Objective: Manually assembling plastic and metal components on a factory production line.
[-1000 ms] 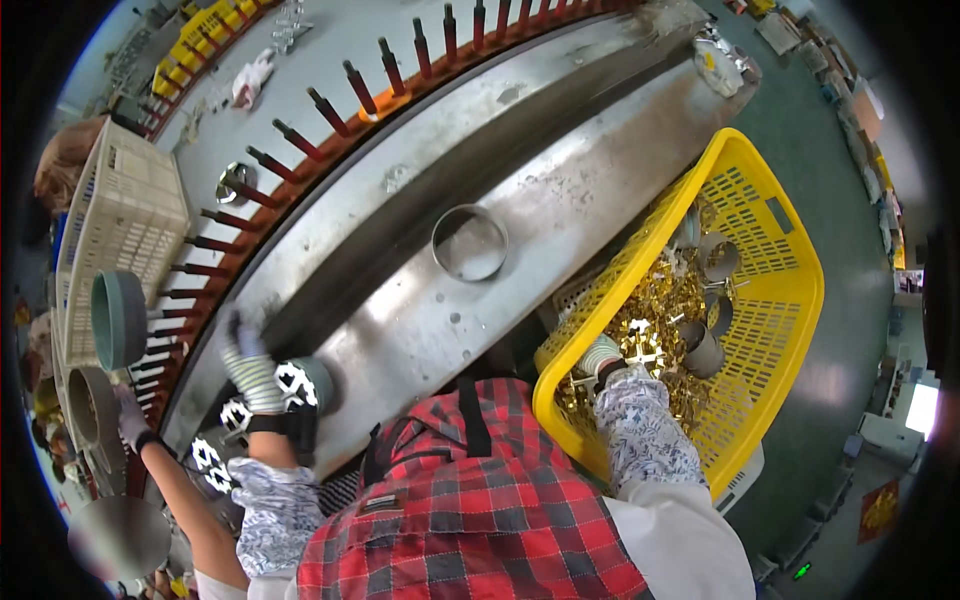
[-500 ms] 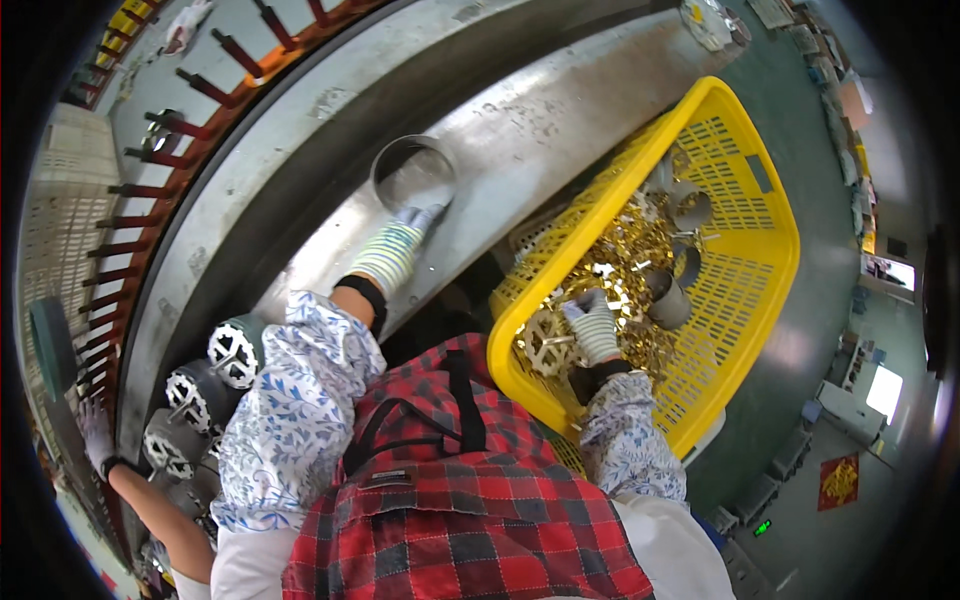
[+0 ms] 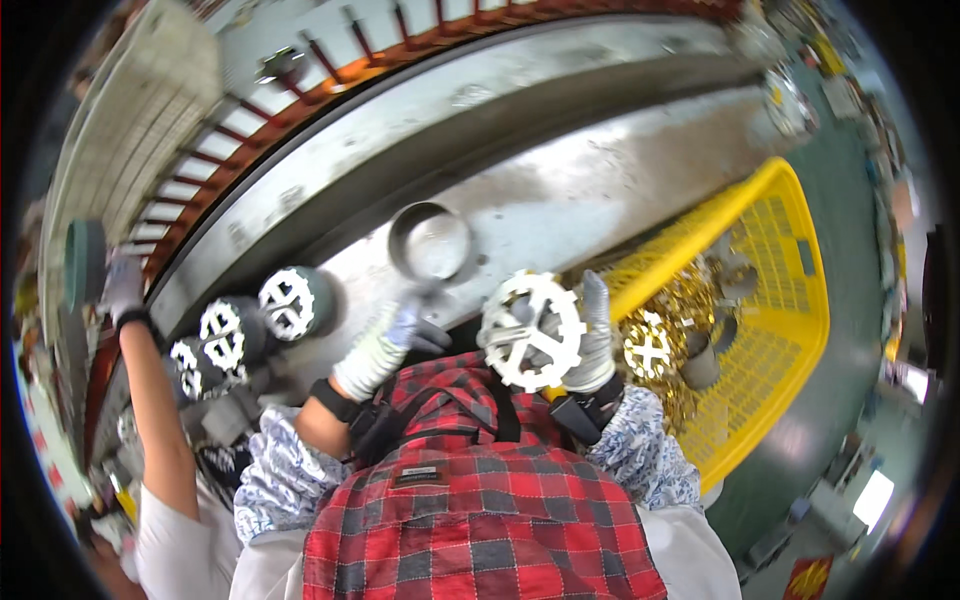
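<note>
In my right hand [image 3: 594,340], gloved in pale knit, is a white notched wheel with spokes [image 3: 531,338], raised in front of my apron with its face toward me. My left hand [image 3: 385,340], also gloved, hovers at the near side of the metal bench. Its fingers are spread, somewhat blurred, with nothing seen between them. Just beyond its fingertips a grey metal ring [image 3: 462,245] rests on the bench. To the left are several dark cylinders [image 3: 314,298] with white spoked wheels in their ends.
On the right stands a yellow perforated basket [image 3: 790,185] with gold shiny strips [image 3: 690,295], grey rings [image 3: 701,368] and another white wheel [image 3: 648,346]. A co-worker's gloved hand [image 3: 123,285] is at a grey-green disc [image 3: 86,262]. Dark red pegs [image 3: 362,36] line the bench's far side.
My right hand has come out of the basket to the left, now holding the white spoked wheel. My left hand has let go of the grey ring and drawn back toward me. My view has turned.
</note>
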Tool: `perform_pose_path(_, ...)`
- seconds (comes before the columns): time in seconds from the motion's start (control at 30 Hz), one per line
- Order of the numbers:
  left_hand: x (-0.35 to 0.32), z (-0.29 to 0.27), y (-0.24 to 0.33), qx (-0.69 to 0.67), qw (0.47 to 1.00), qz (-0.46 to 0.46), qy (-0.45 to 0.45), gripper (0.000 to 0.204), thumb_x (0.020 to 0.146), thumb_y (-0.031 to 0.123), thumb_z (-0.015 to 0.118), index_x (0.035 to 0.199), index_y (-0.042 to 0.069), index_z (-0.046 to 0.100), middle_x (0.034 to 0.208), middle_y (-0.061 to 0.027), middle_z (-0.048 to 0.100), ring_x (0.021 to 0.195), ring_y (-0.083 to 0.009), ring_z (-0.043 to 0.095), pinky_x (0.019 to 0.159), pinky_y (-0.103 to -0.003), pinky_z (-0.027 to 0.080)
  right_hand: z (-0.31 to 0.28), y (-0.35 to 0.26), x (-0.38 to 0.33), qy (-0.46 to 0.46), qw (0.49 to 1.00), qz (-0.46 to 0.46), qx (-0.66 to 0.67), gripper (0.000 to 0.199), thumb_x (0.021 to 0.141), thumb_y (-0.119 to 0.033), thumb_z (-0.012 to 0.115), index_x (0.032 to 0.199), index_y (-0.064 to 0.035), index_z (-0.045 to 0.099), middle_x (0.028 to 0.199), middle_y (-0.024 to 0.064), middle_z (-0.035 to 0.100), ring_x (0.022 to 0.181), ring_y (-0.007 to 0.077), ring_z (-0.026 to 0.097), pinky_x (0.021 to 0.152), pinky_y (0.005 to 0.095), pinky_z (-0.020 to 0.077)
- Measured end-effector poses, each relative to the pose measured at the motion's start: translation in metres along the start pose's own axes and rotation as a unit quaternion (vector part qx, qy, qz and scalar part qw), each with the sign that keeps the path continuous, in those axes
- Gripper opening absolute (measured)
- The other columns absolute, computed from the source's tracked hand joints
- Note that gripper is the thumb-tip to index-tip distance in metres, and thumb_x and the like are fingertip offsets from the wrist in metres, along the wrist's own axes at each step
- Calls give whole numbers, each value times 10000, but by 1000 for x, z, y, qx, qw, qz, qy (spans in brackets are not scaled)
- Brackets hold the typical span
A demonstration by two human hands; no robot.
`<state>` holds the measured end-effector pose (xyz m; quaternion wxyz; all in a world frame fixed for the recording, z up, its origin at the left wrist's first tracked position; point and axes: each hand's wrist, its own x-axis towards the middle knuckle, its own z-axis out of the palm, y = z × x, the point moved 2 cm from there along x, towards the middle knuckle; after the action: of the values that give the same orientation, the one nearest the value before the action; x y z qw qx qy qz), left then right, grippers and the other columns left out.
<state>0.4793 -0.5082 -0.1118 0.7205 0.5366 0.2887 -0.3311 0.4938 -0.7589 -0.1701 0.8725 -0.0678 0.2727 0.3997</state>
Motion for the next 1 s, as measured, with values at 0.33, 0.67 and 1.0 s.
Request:
perform_pose_path(0.33, -4, -51, -55, 301, 923, 122, 208, 455, 903, 151, 629, 1320, 13, 511, 968, -141, 680, 871, -209, 662, 763, -333, 540, 57, 51, 67, 91, 923, -74, -366, 439, 939, -290, 621, 1282, -33, 527, 1190, 79, 601, 1063, 151, 567, 920, 293, 463)
perform_pose_path(0.67, 32, -42, -11, 466, 842, 209, 174, 414, 923, 215, 556, 1321, 99, 537, 1163, -210, 623, 1044, -405, 587, 895, -433, 472, 9, 18, 164, 202, 748, -301, -556, 293, 927, -276, 637, 1041, -7, 659, 1017, 75, 628, 933, 167, 565, 851, 305, 456)
perform_pose_path(1.0, 79, -79, -38, -13, 962, 186, 199, 366, 946, 158, 605, 1278, 13, 551, 1088, -95, 644, 968, -131, 600, 844, -274, 509, 29, 17, 177, 72, 665, -271, -693, 224, 925, -144, 614, 1097, -9, 661, 1241, 149, 543, 1178, 227, 527, 1016, 337, 424)
